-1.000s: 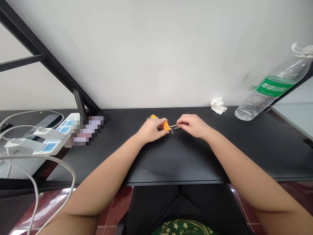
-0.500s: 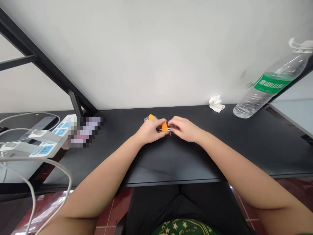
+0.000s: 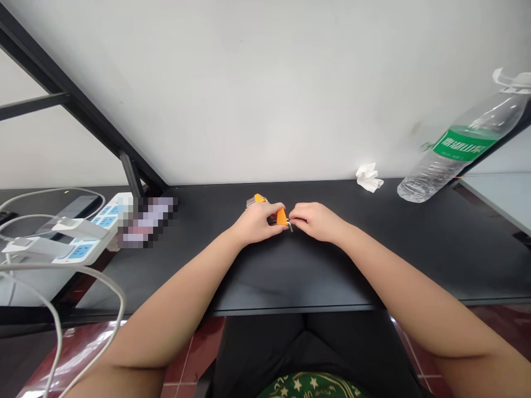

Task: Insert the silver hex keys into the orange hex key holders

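Observation:
My left hand (image 3: 259, 224) pinches an orange hex key holder (image 3: 281, 216) between thumb and fingers, just above the black desk. From the holder's right side a bent metal hex key (image 3: 291, 226) sticks out, its short end pointing down. My right hand (image 3: 317, 222) is closed, with thumb and fingertips pinched at the hex keys beside the holder. How much of a key lies inside those fingers is hidden. Beyond my left hand, a second orange piece (image 3: 259, 198) shows next to several thin metal rods (image 3: 250, 202); my hand covers whatever links it to the holder.
A crumpled white tissue (image 3: 369, 177) and a large clear bottle with a green label (image 3: 462, 145) stand at the back right. On the left are a white power strip (image 3: 89, 247), loose cables (image 3: 118, 293), a phone (image 3: 77, 213) and a blurred-out object (image 3: 147, 222).
My right fingers have closed in tighter and shifted slightly at the keys' end. The bent key shows more clearly below the fingertips. My left hand keeps its hold; the view has shifted slightly.

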`<state>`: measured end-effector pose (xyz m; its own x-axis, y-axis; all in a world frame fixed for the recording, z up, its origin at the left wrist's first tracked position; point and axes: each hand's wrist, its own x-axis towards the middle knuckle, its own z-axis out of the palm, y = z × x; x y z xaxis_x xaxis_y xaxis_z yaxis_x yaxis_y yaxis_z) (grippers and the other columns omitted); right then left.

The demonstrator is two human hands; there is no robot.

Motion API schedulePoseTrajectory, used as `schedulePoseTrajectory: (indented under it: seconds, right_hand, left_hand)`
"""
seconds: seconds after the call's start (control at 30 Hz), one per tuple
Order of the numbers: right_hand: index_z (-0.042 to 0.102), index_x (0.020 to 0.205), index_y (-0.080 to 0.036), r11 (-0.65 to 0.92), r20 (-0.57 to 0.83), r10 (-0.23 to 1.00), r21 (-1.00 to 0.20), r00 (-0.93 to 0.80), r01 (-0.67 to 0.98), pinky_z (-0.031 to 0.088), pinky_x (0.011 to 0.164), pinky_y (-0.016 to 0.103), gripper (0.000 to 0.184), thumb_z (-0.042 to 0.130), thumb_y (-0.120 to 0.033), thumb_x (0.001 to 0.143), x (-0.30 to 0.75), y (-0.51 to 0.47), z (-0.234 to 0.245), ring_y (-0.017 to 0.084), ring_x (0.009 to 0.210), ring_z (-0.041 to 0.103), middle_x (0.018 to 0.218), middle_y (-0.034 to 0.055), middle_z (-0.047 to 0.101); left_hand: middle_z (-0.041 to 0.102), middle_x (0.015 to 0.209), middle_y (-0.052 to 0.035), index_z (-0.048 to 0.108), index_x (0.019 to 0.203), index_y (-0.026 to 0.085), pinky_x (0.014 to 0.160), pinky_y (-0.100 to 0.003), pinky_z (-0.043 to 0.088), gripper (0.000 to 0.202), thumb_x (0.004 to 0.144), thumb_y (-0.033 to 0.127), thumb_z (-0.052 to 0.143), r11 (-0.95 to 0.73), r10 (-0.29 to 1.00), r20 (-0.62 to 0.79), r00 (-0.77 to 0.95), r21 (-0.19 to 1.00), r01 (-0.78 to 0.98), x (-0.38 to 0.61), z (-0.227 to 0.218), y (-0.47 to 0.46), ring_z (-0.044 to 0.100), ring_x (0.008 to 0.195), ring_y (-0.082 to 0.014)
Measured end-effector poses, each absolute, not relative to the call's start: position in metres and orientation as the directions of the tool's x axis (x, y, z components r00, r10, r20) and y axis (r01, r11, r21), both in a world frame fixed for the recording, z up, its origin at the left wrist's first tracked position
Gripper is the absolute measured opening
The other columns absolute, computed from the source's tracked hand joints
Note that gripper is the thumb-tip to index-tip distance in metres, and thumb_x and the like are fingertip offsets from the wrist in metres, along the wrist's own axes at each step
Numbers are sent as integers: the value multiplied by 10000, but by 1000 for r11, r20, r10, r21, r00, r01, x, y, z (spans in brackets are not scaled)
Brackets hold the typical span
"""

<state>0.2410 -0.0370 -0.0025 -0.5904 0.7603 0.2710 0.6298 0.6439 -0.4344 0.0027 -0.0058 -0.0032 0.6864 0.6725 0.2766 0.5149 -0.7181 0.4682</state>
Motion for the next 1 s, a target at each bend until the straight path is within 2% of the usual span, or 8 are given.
schedulePoseTrajectory:
  seconds: [0.23,0.4,0.53,0.6,0.73,0.8,1.0]
  right_hand:
    - [750,938,-206,414,19,904,-284,-427,865,398,671,289,127,624,-194,948,270,-26,5,188,832,618,999,65,682]
    - [697,831,-197,392,-77,905,-226,-418,892,379,634,293,163,576,-169,935,268,-25,4,189,804,611,984,73,678]
    - [622,771,-194,352,-136,917,-163,-374,922,341,583,302,80,637,-154,838,258,-32,10,185,717,573,941,79,675]
    - [603,768,-199,354,-118,918,-183,-378,917,336,583,300,84,651,-153,820,256,-35,12,184,707,565,910,70,674]
    - [617,832,-207,428,25,889,-402,-458,809,385,655,276,74,617,-152,882,254,-36,11,163,760,583,893,33,673]
    - [626,853,-204,474,90,866,-461,-492,750,403,687,270,84,596,-150,910,255,-35,8,159,787,583,896,27,664]
    - [669,895,-189,564,203,820,-447,-535,694,415,705,279,146,555,-138,971,256,-33,1,154,777,566,929,41,639]
  left_hand:
    - [709,880,15,673,1115,273,751,-303,513,284,858,386,708,-667,728,243,641,472,577,-1,-9,0,676,818,-182]
    - [715,903,7,677,1153,284,773,-313,522,330,860,430,717,-662,730,217,648,460,592,-2,-9,1,684,845,-193]
    - [713,893,-2,677,1166,283,782,-323,519,337,861,423,711,-674,725,218,654,423,606,-2,-9,2,678,845,-201]
    - [708,881,0,676,1163,282,778,-324,516,333,860,415,707,-678,722,216,657,409,611,-2,-10,2,674,837,-201]
    - [713,887,0,673,1163,278,774,-322,510,332,860,411,703,-682,718,216,661,404,609,-2,-10,2,673,848,-203]
    - [715,892,1,676,1147,277,765,-316,507,310,861,394,697,-688,712,228,664,411,598,-2,-10,2,673,843,-199]
    - [692,839,15,676,1096,273,739,-307,489,262,857,377,699,-693,707,242,665,427,581,-2,-9,1,649,796,-186]
